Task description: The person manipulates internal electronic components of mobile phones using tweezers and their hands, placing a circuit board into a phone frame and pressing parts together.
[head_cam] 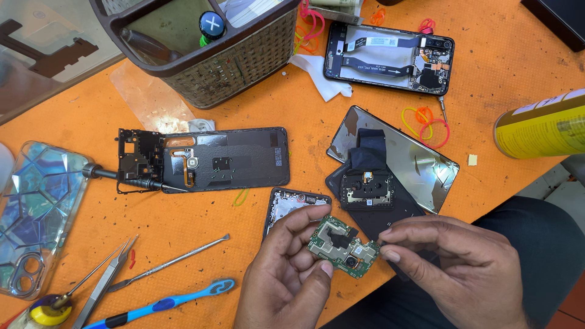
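**benchrat:** Closest to the lens is the left hand (286,268), palm up, with the small green phone circuit board (343,245) sitting between thumb and fingers. The board's an irregular shape, with silver shield cans, a black patch on top and a round camera module near the lower edge.

**solderfan:** And the right hand (463,268)?

**benchrat:** Its thumb and forefinger are pressed together on the board's right edge, the other fingers curled under. The left fingers are curled loosely, thumb tip pressing the board's lower left. The board's held above the front edge of the orange worktable (79,116), just over a dark phone frame (292,204), with a black back cover with mirror-like glass panel (390,161) beside it.
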